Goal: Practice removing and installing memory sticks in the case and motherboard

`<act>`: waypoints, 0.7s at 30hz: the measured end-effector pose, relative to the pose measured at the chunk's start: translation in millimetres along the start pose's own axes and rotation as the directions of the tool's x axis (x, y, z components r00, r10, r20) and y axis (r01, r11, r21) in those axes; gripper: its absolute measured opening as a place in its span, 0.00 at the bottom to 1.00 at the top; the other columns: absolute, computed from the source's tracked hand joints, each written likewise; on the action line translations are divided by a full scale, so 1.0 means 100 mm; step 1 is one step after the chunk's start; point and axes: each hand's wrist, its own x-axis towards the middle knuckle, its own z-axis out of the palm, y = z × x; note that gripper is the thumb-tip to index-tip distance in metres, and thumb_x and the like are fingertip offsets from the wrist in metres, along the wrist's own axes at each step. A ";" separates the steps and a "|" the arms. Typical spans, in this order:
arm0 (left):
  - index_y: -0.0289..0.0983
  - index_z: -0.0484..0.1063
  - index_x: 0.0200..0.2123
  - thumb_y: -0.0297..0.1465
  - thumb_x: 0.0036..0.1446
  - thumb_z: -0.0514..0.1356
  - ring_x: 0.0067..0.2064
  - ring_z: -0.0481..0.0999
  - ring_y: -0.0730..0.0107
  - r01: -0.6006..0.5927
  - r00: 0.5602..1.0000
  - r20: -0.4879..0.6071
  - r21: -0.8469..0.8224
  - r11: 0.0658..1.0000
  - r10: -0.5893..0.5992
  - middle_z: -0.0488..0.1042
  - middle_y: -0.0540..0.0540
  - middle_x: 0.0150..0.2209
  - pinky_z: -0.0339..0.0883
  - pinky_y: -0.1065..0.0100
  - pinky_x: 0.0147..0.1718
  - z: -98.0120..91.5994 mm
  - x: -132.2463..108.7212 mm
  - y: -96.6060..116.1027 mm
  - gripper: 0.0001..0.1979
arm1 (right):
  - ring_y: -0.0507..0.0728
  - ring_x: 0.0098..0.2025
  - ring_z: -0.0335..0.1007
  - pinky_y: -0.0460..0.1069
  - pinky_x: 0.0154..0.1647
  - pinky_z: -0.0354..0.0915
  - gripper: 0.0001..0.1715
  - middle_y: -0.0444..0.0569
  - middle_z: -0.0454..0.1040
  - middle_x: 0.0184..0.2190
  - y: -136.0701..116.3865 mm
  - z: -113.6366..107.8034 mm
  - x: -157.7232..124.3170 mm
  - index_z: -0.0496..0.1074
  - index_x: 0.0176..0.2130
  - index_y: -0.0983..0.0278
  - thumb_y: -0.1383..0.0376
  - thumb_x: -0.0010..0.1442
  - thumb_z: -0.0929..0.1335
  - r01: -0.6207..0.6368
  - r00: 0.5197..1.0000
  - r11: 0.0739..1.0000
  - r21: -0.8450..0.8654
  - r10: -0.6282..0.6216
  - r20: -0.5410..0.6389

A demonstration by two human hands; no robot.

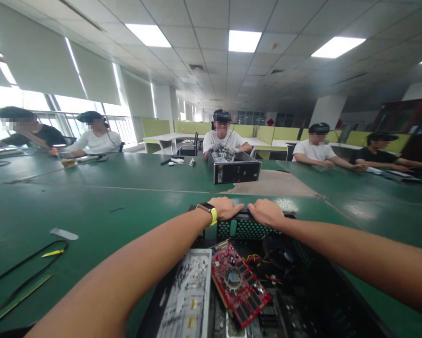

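An opened black computer case (323, 281) lies in front of me on the green table. My left hand (225, 207), with a yellow-banded watch on its wrist, grips the far edge of the case. Close beside it, my right hand (266, 213) is closed over the same edge; the fingertips of both hands are hidden behind it. A red graphics card (239, 284) rests at an angle inside the case, below my hands. To its left is a scuffed metal drive cage (186, 291). A black fan (278, 249) and coloured wires sit near the far right.
A black cable (27, 263) and a strip of clear tape (64, 234) lie on the table (101, 206) at left. Across it, a person (222, 136) has gloved hands in another computer case (236, 172). Several other people sit along both sides.
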 end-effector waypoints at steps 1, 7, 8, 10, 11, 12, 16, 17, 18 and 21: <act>0.34 0.77 0.38 0.55 0.58 0.33 0.44 0.76 0.51 -0.007 1.000 -0.020 0.014 1.000 0.008 0.77 0.34 0.42 0.69 0.61 0.40 0.01 -0.02 0.00 0.40 | 0.64 0.44 0.73 0.52 0.40 0.64 0.31 0.63 0.76 0.42 -0.01 0.00 -0.01 0.77 0.40 0.69 0.55 0.62 0.53 0.005 1.000 1.000 0.000 -0.005 -0.026; 0.37 0.78 0.33 0.55 0.59 0.33 0.42 0.76 0.52 -0.032 0.988 -0.145 0.101 0.994 0.046 0.78 0.36 0.38 0.67 0.60 0.39 0.07 -0.15 0.07 0.40 | 0.65 0.41 0.74 0.52 0.39 0.63 0.32 0.63 0.77 0.39 0.01 0.07 -0.06 0.78 0.37 0.69 0.55 0.61 0.53 0.009 0.992 1.000 0.012 -0.007 -0.122; 0.37 0.77 0.34 0.54 0.59 0.34 0.43 0.76 0.51 -0.036 0.985 -0.162 0.107 0.994 0.053 0.77 0.36 0.38 0.66 0.59 0.41 0.09 -0.16 0.08 0.39 | 0.65 0.42 0.73 0.52 0.40 0.63 0.33 0.63 0.77 0.39 0.02 0.09 -0.07 0.78 0.38 0.69 0.55 0.62 0.53 0.007 0.992 1.000 0.012 -0.005 -0.126; 0.36 0.76 0.38 0.52 0.60 0.35 0.46 0.74 0.49 -0.045 0.980 -0.187 0.107 0.993 0.064 0.76 0.35 0.41 0.64 0.56 0.43 0.14 -0.18 0.10 0.36 | 0.65 0.43 0.72 0.52 0.42 0.62 0.34 0.62 0.76 0.41 0.03 0.14 -0.07 0.78 0.40 0.69 0.54 0.62 0.52 0.007 0.992 1.000 0.008 -0.005 -0.126; 0.36 0.76 0.40 0.51 0.61 0.36 0.47 0.74 0.48 -0.049 0.978 -0.197 0.102 0.994 0.068 0.76 0.34 0.42 0.63 0.55 0.45 0.17 -0.18 0.10 0.35 | 0.65 0.44 0.72 0.52 0.43 0.62 0.35 0.62 0.76 0.42 0.04 0.16 -0.07 0.78 0.40 0.68 0.53 0.63 0.51 0.009 0.992 1.000 0.005 -0.008 -0.124; 0.35 0.75 0.42 0.50 0.61 0.36 0.48 0.73 0.46 -0.053 0.976 -0.204 0.094 0.994 0.071 0.75 0.33 0.43 0.62 0.53 0.46 0.19 -0.19 0.11 0.34 | 0.66 0.45 0.71 0.53 0.44 0.62 0.36 0.62 0.76 0.42 0.04 0.17 -0.08 0.78 0.41 0.68 0.53 0.63 0.50 0.011 0.993 1.000 0.001 -0.011 -0.121; 0.35 0.73 0.46 0.49 0.61 0.38 0.51 0.71 0.46 -0.051 0.975 -0.215 0.055 0.997 0.062 0.75 0.34 0.45 0.60 0.52 0.48 0.19 -0.22 0.14 0.31 | 0.67 0.47 0.70 0.54 0.46 0.61 0.39 0.63 0.75 0.44 0.05 0.16 -0.11 0.77 0.43 0.69 0.53 0.64 0.47 0.014 0.994 1.000 -0.008 -0.015 -0.108; 0.36 0.73 0.45 0.49 0.61 0.39 0.51 0.71 0.47 -0.043 0.976 -0.212 0.045 0.998 0.052 0.75 0.35 0.45 0.60 0.53 0.48 0.17 -0.23 0.14 0.31 | 0.66 0.48 0.70 0.54 0.46 0.61 0.38 0.63 0.75 0.44 0.05 0.13 -0.11 0.77 0.43 0.69 0.53 0.64 0.48 0.015 0.995 1.000 -0.006 -0.016 -0.102; 0.36 0.74 0.43 0.50 0.61 0.39 0.50 0.72 0.48 -0.031 0.978 -0.205 0.032 0.999 0.037 0.76 0.36 0.44 0.61 0.55 0.47 0.14 -0.22 0.13 0.31 | 0.66 0.48 0.70 0.53 0.46 0.62 0.37 0.62 0.75 0.45 0.06 0.09 -0.10 0.77 0.43 0.68 0.53 0.64 0.49 0.018 0.995 1.000 -0.002 -0.018 -0.093; 0.36 0.76 0.41 0.47 0.63 0.33 0.46 0.75 0.56 0.029 0.985 -0.172 -0.025 0.999 -0.033 0.77 0.39 0.43 0.65 0.63 0.43 0.02 -0.15 0.08 0.35 | 0.64 0.47 0.71 0.52 0.44 0.64 0.32 0.58 0.76 0.45 0.04 -0.03 -0.04 0.77 0.42 0.65 0.52 0.62 0.54 0.014 0.999 1.000 0.025 -0.013 -0.040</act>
